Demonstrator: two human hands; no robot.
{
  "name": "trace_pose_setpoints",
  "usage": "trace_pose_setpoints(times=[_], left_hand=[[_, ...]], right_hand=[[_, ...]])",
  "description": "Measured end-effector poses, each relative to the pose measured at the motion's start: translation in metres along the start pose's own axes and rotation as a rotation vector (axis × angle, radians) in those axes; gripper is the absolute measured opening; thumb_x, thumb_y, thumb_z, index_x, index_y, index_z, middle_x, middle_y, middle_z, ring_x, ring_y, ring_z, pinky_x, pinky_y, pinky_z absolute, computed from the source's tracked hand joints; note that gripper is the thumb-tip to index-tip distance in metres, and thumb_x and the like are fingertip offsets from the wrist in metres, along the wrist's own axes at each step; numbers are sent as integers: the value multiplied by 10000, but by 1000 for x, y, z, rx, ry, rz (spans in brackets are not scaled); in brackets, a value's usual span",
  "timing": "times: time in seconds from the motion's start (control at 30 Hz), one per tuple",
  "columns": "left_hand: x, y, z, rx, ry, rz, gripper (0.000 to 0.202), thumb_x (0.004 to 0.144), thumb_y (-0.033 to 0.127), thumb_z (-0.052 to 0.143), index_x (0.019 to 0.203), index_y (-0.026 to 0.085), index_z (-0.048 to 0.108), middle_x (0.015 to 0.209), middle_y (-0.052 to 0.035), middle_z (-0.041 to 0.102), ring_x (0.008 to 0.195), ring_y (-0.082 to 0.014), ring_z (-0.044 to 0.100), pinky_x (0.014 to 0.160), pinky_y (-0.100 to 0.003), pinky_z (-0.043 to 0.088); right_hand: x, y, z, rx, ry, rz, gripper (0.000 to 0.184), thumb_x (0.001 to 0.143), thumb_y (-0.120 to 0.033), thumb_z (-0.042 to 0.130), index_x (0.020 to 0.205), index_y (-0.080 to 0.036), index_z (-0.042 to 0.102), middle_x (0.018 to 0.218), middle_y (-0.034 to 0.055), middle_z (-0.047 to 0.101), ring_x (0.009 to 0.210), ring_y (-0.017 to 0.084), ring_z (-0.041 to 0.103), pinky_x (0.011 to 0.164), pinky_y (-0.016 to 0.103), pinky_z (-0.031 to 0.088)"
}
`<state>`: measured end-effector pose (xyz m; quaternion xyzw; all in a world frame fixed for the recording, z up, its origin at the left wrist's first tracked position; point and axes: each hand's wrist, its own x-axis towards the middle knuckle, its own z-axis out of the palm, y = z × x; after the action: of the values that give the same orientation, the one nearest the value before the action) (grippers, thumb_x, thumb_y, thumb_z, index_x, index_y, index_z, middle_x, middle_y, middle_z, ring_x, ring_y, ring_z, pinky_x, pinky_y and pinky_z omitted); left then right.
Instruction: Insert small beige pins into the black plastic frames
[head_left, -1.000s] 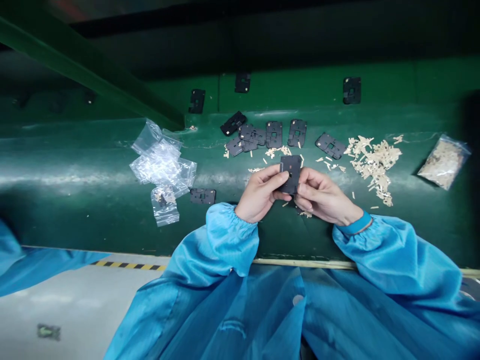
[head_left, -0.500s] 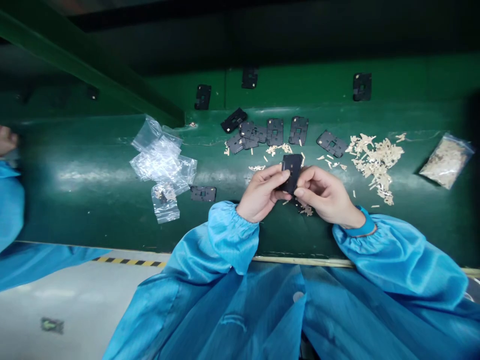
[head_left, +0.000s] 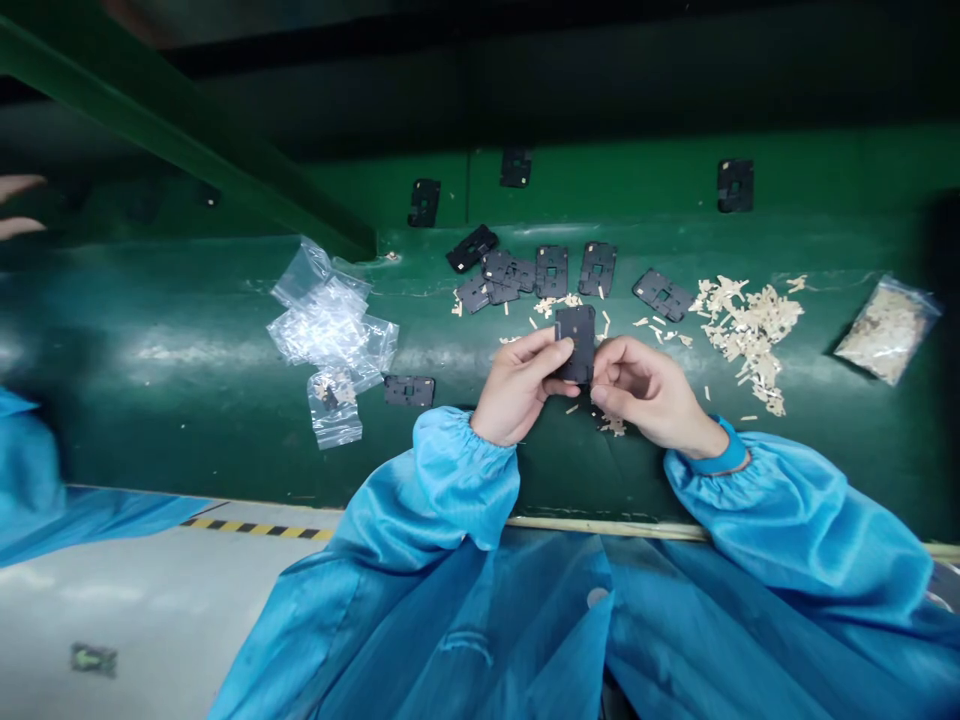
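Upright above the bench, a black plastic plate (head_left: 577,345) is pinched between the thumb and fingers of my left hand (head_left: 517,385). My right hand (head_left: 649,390) is closed, its thumb and fingertips drawn together at the plate's lower right edge. Whatever lies between those fingertips is too small or hidden to make out. Just below them, some small beige pieces (head_left: 613,424) and dark bits lie partly covered. Behind the hands are several similar black plates, among them an upright-lying one (head_left: 598,268) and a slanted one (head_left: 663,295), with loose beige strips around them.
To the right spreads a pile of beige pieces (head_left: 750,330), with a filled clear bag (head_left: 887,330) beyond. Clear plastic bags (head_left: 326,325) lie left, near another black plate (head_left: 409,390). A green beam (head_left: 247,165) slants overhead. At far left are a co-worker's hand (head_left: 19,208) and blue sleeve (head_left: 26,460).
The held plate has turned to face the camera more and shifted slightly left. My right fingertips have moved slightly down its edge. The co-worker's hand has moved upward; the view has shifted a little.
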<state>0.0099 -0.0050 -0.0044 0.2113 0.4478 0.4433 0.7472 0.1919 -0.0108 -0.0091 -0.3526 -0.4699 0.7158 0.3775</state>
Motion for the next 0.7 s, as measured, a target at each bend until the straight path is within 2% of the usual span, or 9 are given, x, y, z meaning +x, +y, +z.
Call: trace_pose_setpoints(times=[0.1, 0.23, 0.37, 0.7], left_hand=[[0, 0, 1, 26, 27, 50, 295, 735, 414, 872, 849, 170, 751, 742, 26, 649, 591, -64, 612, 490, -145, 567], [1, -2, 2, 40, 91, 110, 314, 725, 416, 874, 885, 180, 741, 767, 31, 679, 595, -62, 640, 508, -140, 575], [1, -2, 3, 57, 142, 125, 347, 694, 414, 892, 869, 180, 706, 709, 44, 674, 585, -69, 656, 532, -147, 588], [-4, -3, 8, 14, 126, 21, 433, 678, 444, 905, 778, 159, 595, 669, 41, 667, 561, -66, 656, 535, -143, 577]], right_hand=[[0, 4, -3, 63, -29, 15, 175, 933, -328, 721, 1009, -202, 627, 744, -22, 559, 597, 97, 501, 540, 239, 401], [1, 9, -3, 96, 20, 38, 154, 949, -331, 708, 1010, -206, 644, 708, -32, 554, 573, 95, 494, 541, 246, 387], [2, 10, -1, 136, 50, 52, 157, 965, -363, 684, 1005, -216, 648, 731, -27, 575, 549, 95, 490, 525, 257, 368], [3, 17, 1, 177, 62, -2, 144, 957, -329, 708, 974, -226, 608, 681, -53, 542, 531, 86, 484, 510, 244, 358]])
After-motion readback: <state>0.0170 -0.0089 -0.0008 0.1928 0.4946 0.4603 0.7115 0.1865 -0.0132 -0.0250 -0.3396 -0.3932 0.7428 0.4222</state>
